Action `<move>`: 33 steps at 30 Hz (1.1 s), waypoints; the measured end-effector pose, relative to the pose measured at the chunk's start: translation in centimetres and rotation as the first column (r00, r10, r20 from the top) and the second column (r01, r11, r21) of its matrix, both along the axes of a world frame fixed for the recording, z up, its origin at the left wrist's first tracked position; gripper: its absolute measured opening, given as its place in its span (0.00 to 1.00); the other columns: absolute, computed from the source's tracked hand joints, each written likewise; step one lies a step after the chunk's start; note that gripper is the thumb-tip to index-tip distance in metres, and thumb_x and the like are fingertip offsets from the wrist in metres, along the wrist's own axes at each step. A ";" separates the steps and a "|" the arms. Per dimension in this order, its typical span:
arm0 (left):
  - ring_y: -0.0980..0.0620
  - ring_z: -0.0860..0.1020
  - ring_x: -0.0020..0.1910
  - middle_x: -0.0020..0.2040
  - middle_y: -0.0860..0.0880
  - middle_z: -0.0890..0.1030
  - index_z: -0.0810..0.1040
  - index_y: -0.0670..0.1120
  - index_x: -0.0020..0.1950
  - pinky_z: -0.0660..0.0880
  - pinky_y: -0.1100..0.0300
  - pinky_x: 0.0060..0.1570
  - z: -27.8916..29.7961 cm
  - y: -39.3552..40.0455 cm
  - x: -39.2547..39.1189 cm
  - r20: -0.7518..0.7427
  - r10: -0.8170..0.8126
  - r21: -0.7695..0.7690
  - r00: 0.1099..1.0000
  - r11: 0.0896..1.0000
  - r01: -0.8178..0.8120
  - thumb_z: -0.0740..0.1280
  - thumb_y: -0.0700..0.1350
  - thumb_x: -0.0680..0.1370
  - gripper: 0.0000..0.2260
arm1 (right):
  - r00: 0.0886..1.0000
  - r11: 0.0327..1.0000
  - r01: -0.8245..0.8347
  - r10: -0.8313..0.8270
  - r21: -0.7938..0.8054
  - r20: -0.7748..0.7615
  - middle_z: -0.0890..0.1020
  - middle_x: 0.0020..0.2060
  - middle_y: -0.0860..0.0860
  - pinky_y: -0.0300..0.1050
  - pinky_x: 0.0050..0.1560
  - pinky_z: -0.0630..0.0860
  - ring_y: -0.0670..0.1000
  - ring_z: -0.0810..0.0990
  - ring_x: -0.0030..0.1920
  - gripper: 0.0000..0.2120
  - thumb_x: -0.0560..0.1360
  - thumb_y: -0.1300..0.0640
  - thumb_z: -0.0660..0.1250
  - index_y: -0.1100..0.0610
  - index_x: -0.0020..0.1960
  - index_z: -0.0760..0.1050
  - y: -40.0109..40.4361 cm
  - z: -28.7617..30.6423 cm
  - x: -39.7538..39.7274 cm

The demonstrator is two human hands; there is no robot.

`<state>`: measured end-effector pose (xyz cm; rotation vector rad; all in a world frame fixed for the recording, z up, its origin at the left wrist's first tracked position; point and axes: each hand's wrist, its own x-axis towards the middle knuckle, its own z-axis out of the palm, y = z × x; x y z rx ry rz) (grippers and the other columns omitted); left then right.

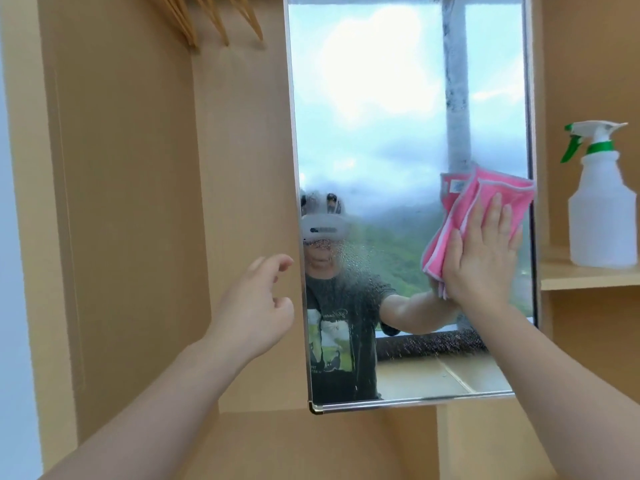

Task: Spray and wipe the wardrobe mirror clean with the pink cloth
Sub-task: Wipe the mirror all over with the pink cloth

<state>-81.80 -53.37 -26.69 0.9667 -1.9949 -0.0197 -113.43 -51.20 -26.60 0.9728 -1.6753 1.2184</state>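
Wiping | pink cloth pressed flat-fingered against mirror by right hand | droplets lie left of it | left hand, loosely curled, empty, at mirror's left edge

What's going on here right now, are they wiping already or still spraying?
Wiping. The right hand presses the folded pink cloth flat against the right side of the frameless wardrobe mirror. The left hand hovers with loosely curled fingers at the mirror's left edge, holding nothing. Spray droplets still bead on the lower left glass. The white spray bottle with green trigger stands untouched on the wooden shelf to the right.
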 end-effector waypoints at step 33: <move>0.56 0.70 0.59 0.59 0.55 0.66 0.59 0.46 0.73 0.67 0.70 0.47 -10.1 -2.7 -2.6 -0.024 -0.239 0.378 0.971 0.897 0.230 0.60 0.34 0.70 0.31 | 0.827 0.980 -0.063 0.156 0.187 -0.539 0.58 0.75 0.53 0.59 0.75 0.51 0.56 0.55 0.76 0.24 0.81 0.50 0.51 0.55 0.76 0.59 -3.1 -7.2 7.7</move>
